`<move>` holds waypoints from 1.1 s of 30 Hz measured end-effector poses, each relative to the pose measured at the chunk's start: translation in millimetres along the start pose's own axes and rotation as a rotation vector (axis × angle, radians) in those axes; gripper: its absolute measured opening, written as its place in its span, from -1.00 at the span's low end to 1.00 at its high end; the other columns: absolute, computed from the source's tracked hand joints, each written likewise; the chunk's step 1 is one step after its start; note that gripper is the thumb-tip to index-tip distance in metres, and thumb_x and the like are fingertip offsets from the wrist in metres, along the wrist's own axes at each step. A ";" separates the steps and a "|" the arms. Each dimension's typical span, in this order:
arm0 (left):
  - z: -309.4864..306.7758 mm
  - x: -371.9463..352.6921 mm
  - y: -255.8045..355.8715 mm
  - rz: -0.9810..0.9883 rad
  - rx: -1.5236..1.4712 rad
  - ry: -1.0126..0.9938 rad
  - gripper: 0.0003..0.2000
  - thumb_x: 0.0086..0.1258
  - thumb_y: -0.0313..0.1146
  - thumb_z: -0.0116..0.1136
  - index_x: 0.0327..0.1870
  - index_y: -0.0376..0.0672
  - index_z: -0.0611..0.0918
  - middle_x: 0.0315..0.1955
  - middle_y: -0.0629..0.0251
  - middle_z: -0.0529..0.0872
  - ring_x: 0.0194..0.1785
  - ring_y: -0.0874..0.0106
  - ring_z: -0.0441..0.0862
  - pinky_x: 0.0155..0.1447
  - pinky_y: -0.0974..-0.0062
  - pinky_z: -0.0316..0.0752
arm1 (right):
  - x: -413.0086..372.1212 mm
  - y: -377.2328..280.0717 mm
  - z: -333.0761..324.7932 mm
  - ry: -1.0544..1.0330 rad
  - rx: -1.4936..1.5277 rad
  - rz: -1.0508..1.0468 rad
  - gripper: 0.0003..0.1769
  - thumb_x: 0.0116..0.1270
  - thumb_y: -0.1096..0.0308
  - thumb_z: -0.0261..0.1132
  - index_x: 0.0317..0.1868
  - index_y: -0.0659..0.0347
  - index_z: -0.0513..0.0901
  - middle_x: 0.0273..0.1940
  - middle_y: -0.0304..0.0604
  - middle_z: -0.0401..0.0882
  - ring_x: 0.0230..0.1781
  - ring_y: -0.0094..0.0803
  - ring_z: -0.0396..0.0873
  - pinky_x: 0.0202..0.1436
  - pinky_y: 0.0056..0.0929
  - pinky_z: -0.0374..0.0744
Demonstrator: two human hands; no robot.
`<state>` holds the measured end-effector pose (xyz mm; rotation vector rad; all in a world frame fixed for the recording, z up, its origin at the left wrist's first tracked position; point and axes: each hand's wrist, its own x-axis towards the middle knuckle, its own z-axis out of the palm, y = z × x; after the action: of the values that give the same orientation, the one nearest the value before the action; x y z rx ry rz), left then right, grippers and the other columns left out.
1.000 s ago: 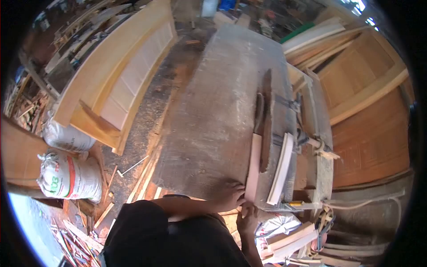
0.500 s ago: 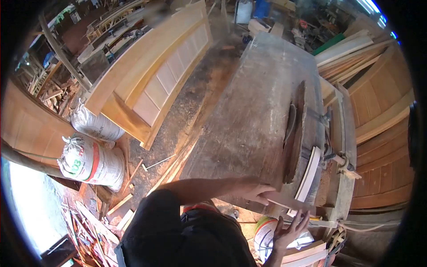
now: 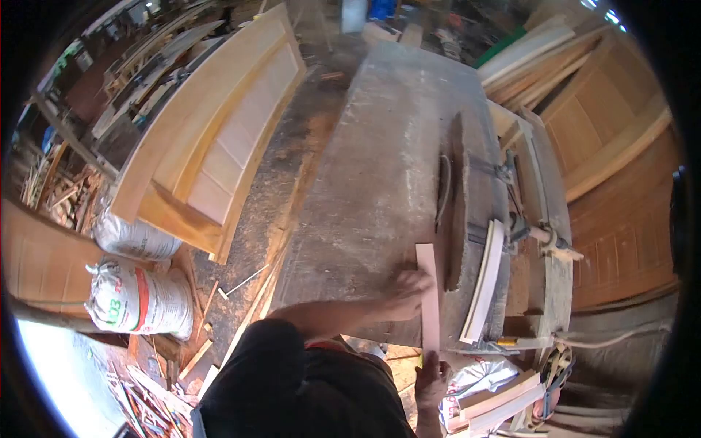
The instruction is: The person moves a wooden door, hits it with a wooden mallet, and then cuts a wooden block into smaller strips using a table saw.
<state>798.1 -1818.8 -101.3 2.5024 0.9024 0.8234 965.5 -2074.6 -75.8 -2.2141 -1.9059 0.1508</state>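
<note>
We've got our left hand [image 3: 407, 287] flat on the wood strip [image 3: 429, 310], fingers outstretched. Our right hand [image 3: 432, 379] is at its near end, can't tell the fingers.

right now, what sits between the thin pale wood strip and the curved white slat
The long dark wooden fence board, seen in the head view.

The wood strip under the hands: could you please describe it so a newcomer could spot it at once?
Find the long grey saw bench. At its near end a thin pale wood strip lies lengthwise, left hand on it, right hand at its near tip. Unlike the curved white slat to its right, it is straight and flat.
</note>
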 end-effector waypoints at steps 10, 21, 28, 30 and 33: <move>16.5 26.0 19.1 -0.335 0.085 0.069 -0.38 0.36 -0.06 0.33 0.35 -0.25 0.53 0.16 0.14 0.57 0.27 0.12 0.44 0.29 -0.01 0.24 | 33.5 -58.6 -17.7 -0.112 -0.020 0.066 -0.55 0.37 0.31 0.35 0.26 0.16 0.60 0.25 -0.13 0.55 -0.01 0.03 0.50 0.10 -0.08 0.60; 20.4 52.1 -2.1 -0.331 0.057 0.107 -0.38 0.31 -0.12 0.39 0.34 -0.26 0.56 0.20 0.12 0.55 0.30 0.10 0.42 0.31 -0.01 0.23 | 67.1 -55.8 -6.3 -0.003 0.046 0.100 -0.61 0.38 0.28 0.32 0.20 0.08 0.64 0.17 -0.11 0.57 -0.01 0.08 0.52 0.05 -0.01 0.64; 18.3 70.2 -14.8 -0.352 0.054 0.143 -0.41 0.32 -0.14 0.39 0.32 -0.26 0.59 0.17 0.14 0.56 0.31 0.12 0.42 0.32 0.00 0.24 | 93.7 -60.7 -5.7 0.037 0.096 0.207 -0.58 0.36 0.38 0.29 0.23 0.13 0.66 0.15 -0.04 0.61 -0.09 0.08 0.54 -0.03 -0.03 0.66; 17.7 69.0 -13.3 -0.366 0.062 0.129 -0.42 0.33 -0.14 0.39 0.31 -0.26 0.60 0.17 0.14 0.56 0.31 0.12 0.42 0.32 0.00 0.24 | 109.0 -60.0 -9.6 0.003 0.039 0.086 -0.57 0.37 0.37 0.26 0.25 0.12 0.65 0.07 0.03 0.59 -0.12 0.10 0.53 -0.04 0.02 0.63; 18.3 46.9 1.3 -0.350 0.048 0.109 -0.45 0.34 -0.14 0.38 0.30 -0.24 0.61 0.16 0.15 0.56 0.31 0.11 0.42 0.32 -0.01 0.24 | 123.4 -54.6 4.5 0.031 0.047 0.110 -0.60 0.39 0.34 0.24 0.22 0.12 0.64 0.06 0.03 0.59 -0.12 0.13 0.53 -0.05 0.08 0.60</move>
<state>839.6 -1790.8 -95.9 2.2586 1.3626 0.8315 931.1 -1945.0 -60.0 -2.2773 -1.7473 0.1765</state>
